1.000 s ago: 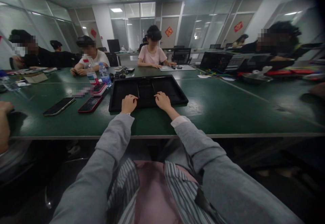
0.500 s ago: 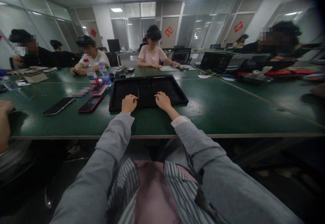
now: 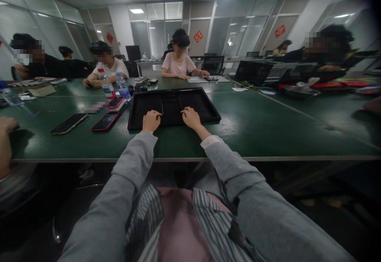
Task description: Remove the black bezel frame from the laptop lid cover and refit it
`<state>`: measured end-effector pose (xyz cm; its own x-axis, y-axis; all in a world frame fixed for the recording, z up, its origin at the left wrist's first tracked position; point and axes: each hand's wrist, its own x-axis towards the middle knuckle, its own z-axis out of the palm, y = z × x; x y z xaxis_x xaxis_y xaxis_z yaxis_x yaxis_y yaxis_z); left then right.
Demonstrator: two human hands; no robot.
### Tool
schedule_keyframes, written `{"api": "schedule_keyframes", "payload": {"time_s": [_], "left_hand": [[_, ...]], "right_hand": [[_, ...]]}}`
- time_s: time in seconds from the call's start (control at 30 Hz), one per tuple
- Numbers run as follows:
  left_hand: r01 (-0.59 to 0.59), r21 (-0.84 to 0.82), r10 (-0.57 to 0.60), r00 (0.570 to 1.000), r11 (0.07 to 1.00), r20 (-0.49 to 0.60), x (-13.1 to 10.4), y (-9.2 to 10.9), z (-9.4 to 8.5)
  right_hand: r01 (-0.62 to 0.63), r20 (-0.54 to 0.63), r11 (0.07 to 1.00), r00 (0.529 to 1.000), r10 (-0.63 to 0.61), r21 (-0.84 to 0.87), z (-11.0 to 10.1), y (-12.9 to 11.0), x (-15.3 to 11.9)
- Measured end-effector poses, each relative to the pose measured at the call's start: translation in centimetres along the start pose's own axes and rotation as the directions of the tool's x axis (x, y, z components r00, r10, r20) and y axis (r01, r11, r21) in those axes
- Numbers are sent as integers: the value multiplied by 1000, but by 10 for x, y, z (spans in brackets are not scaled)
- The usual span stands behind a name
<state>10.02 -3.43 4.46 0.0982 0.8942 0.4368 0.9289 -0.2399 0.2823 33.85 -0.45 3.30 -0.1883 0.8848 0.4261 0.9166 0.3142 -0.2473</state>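
Note:
A black rectangular tray (image 3: 170, 121) with raised edges and a middle section between two dividing lines lies flat on the green table. Over its near left part is my left hand (image 3: 151, 120), fingers curled together, the tips by the near end of the left line. My right hand (image 3: 191, 118) mirrors it over the near right part, its bent fingertips by the right line. Both hands look closed, the wrists above the tray's near edge. Whether anything thin sits between the fingers is too small to make out.
Left of the tray lie a red-edged phone (image 3: 105, 121) and a dark phone (image 3: 69, 124). Behind them stand two plastic bottles (image 3: 123, 85). Black cables (image 3: 145, 84) lie beyond the tray. Across the table (image 3: 268, 135), a person (image 3: 178, 64) works at a light board (image 3: 195, 80). A metal bowl (image 3: 301, 91) is at right.
My hands and the tray stay in place. Across the table, the other person's hand has shifted slightly over the board.

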Motion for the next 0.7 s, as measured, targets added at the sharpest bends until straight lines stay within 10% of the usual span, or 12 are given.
{"api": "schedule_keyframes", "payload": {"time_s": [0.7], "left_hand": [[-7,1,7,1000,1000,-12,0,-3,3]], "right_hand": [[5,-16,999,1000,-4,50,4,4,2]]}}
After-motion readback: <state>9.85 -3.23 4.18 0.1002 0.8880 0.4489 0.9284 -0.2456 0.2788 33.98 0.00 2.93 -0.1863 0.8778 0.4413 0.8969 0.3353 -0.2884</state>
